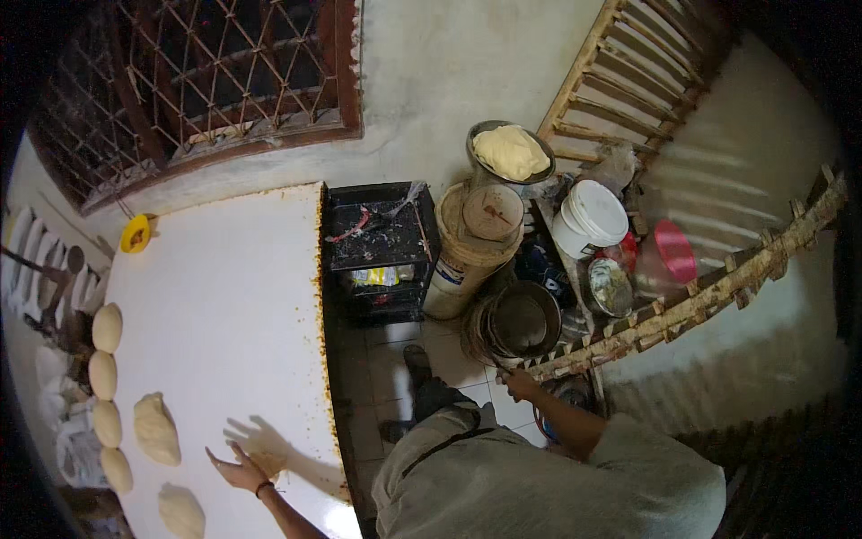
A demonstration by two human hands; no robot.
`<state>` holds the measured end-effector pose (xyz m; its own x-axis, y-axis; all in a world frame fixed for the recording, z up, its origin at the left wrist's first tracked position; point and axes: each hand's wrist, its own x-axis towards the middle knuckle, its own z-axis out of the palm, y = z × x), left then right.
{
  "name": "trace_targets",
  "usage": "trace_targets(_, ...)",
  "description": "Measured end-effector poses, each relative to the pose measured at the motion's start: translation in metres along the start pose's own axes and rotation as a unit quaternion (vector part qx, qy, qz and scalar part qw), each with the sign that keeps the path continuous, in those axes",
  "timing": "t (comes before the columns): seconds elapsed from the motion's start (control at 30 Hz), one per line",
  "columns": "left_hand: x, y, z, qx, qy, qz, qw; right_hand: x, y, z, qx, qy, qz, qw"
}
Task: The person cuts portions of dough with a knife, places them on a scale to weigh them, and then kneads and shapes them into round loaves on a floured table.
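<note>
My left hand (239,471) is over the near part of a white tabletop (242,287), fingers spread. Beside its palm lies a pale beige piece (269,462), probably dough, partly hidden by the hand; whether they touch I cannot tell. Left of it rest a long dough lump (157,429) and another dough lump (181,510). Several rounded dough pieces (107,329) line the table's left edge. My right hand (520,384) is closed on something small and dark, too unclear to name, at the end of a wooden slatted rack (664,316), near a dark round pot (524,319).
A yellow bowl (136,234) sits at the table's far left corner. Beyond its right edge stand a black shelf (377,229) and a tall drum (453,278). A metal bowl (476,148) holds a big dough mass. A white bucket (593,216) and pink basin (674,251) are farther right.
</note>
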<state>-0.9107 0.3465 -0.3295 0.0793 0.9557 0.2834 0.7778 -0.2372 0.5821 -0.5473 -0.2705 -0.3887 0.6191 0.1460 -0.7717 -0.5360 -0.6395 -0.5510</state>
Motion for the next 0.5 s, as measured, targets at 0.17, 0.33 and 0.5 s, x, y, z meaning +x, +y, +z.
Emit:
trace_targets(0.17, -0.030, 0.043, 0.027, 0.333, -0.228, -0.049, 0.914, -0.021, 0.063, -0.034, -0.129, 0.043, 0.042, 0.990)
trace_targets(0.33, -0.030, 0.043, 0.033, 0.335, -0.199, -0.045, 0.920, -0.037, 0.013, -0.039, -0.178, 0.040, 0.039, 0.982)
trace_targets(0.5, -0.076, -0.004, 0.049, 0.227, -0.131, 0.052, 0.964, -0.002, -0.050, -0.027, -0.145, 0.059, 0.005, 0.988)
